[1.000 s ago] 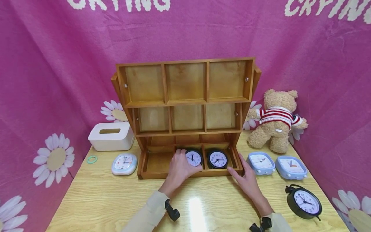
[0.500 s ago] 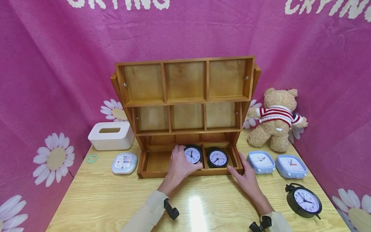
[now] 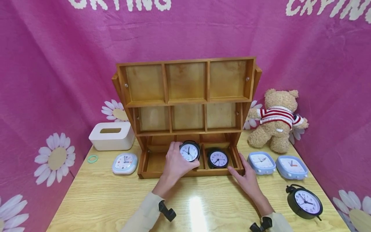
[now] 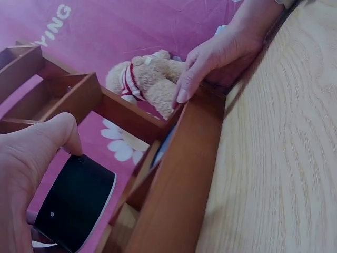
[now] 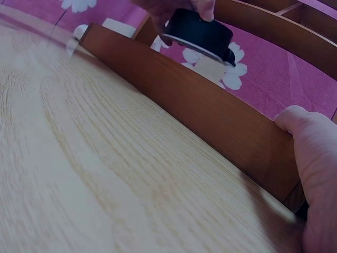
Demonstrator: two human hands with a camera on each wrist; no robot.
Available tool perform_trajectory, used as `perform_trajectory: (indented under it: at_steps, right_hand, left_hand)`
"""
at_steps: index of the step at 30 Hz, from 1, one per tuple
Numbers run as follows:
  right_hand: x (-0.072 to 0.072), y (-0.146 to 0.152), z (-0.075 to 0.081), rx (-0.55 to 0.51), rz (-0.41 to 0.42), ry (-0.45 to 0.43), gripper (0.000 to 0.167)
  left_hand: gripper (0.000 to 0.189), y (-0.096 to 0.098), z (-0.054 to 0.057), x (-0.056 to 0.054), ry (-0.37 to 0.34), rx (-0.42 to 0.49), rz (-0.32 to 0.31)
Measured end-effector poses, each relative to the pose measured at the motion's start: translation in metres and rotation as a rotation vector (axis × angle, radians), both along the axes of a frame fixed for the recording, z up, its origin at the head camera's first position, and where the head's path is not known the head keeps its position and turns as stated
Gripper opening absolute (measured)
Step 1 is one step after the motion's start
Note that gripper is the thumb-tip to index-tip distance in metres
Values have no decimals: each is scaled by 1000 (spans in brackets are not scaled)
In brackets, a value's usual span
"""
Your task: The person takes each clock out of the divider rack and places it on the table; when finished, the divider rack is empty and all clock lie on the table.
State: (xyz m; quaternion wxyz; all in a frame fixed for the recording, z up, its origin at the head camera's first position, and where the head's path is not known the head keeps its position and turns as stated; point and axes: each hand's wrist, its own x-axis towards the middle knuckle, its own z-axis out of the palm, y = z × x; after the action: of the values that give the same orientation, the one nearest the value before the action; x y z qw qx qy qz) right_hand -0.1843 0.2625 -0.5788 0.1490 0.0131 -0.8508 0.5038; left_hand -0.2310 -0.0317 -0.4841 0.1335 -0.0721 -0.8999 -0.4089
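Note:
My left hand [image 3: 175,163] grips a round black alarm clock [image 3: 189,152] with a white dial, thumb on one side and fingers on the other. This clock is raised over the middle compartment of the bottom tray of a wooden shelf [image 3: 171,174]; in the right wrist view its dark body [image 5: 199,32] hangs above the tray's front board [image 5: 195,108]. A second black alarm clock [image 3: 218,159] sits in the right compartment. My right hand [image 3: 247,180] holds the tray's front right corner, its thumb at the front rim and fingers along the outer side.
On the right lie two blue alarm clocks [image 3: 261,163] and a black alarm clock [image 3: 305,202], with a teddy bear [image 3: 275,125] behind. A white tissue box [image 3: 112,139], a pale blue-and-white clock [image 3: 125,163] and a green ring [image 3: 92,159] are left of the shelf.
My left hand has lifted the black alarm clock up out of the middle compartment and slightly to the left. The right hand stays at the tray's corner.

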Motion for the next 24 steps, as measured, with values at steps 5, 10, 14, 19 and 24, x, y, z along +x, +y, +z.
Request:
perform_trajectory:
  at_steps: [5, 10, 14, 19, 24]
  right_hand:
    - [0, 0, 0, -7, 3, -27, 81]
    - [-1, 0, 3, 0, 2, -31, 82]
    - [0, 0, 2, -4, 4, -20, 82]
    - [0, 0, 0, 0, 0, -13, 81]
    - [-2, 1, -1, 14, -5, -29, 82]
  left_hand:
    - [82, -12, 5, 7, -4, 19, 11]
    - [81, -26, 5, 15, 0, 26, 27]
    - [79, -39, 3, 21, 19, 28, 34]
    - [78, -57, -1, 29, 43, 22, 54]
    - [78, -75, -2, 41, 73, 1, 94]
